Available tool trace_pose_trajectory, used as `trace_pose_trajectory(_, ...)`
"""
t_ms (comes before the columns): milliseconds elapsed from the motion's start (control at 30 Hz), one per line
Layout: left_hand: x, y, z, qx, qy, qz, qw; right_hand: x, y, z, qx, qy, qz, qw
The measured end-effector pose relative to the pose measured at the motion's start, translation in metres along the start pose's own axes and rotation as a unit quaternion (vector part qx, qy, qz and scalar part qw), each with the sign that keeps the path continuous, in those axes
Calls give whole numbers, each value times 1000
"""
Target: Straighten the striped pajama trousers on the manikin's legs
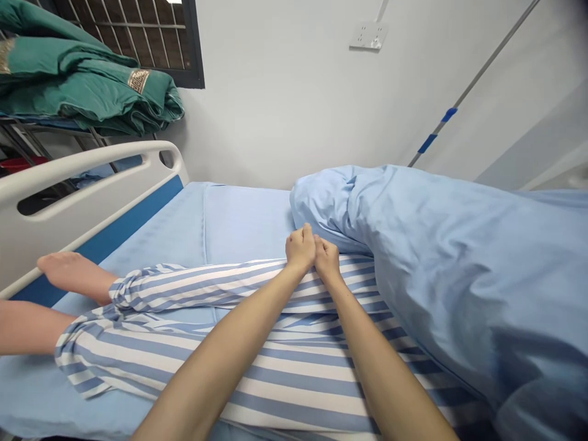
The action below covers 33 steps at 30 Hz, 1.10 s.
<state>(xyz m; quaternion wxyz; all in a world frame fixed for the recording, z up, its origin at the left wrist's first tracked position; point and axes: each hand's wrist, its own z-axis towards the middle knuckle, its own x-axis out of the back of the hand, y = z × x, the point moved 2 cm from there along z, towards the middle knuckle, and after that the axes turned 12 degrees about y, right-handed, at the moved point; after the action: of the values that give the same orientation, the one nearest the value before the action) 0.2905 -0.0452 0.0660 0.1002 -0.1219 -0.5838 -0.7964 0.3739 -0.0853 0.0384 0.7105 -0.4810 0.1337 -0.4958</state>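
My left hand (301,248) and my right hand (327,257) are side by side, touching, both closed into fists. They rest at the far thigh of the blue-and-white striped trousers (275,361). Whatever the curled fingers may hold is hidden. The trousers are on a figure lying on the bed, with bare, smooth feet (73,275) pointing left; I cannot tell if it is a person or a manikin. Just right of my hands, a light blue quilt (459,257) lies bunched over the upper body. Under the legs spreads a light blue sheet (248,214).
A white and blue bed end board (96,168) stands at the left. Beyond it, green folded bedding (105,86) lies on a metal frame below a barred window (147,30). A metal pole (491,58) leans by the white wall, which carries a socket plate (369,35).
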Motion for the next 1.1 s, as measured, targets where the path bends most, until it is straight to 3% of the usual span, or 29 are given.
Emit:
trace_pose_trajectory(300, -5, -23, -19, -4, -22, 140, 990, -7, 3, 1, -29, -34, -2, 999)
trace_pose_trajectory(400, -4, -21, -19, -14, -30, 144, 989, -2, -5, 2, 19, -36, -55, 998)
trace_pose_trajectory(467, -3, -21, -20, -19, -32, 145, 989, 10, -17, 5, 86, 5, -97, 992)
trace_pose_trajectory(533, -3, -21, -22, -26, -31, 148, 988, 28, -31, 10, 151, 94, -133, 975)
trace_pose_trajectory(633, -3, -22, -24, -28, -36, 146, 988, 51, -44, 17, 186, 209, -154, 948)
trace_pose_trajectory(733, -1, -23, -24, -32, -35, 145, 988, 57, -36, 22, 164, 223, -148, 949)
trace_pose_trajectory(933, 8, -28, -24, -49, -42, 133, 989, 42, 21, 27, 1, 112, -89, 990)
trace_pose_trajectory(1100, 48, -56, -14, -59, -39, 127, 989, 41, 38, 27, 12, 104, -97, 990)
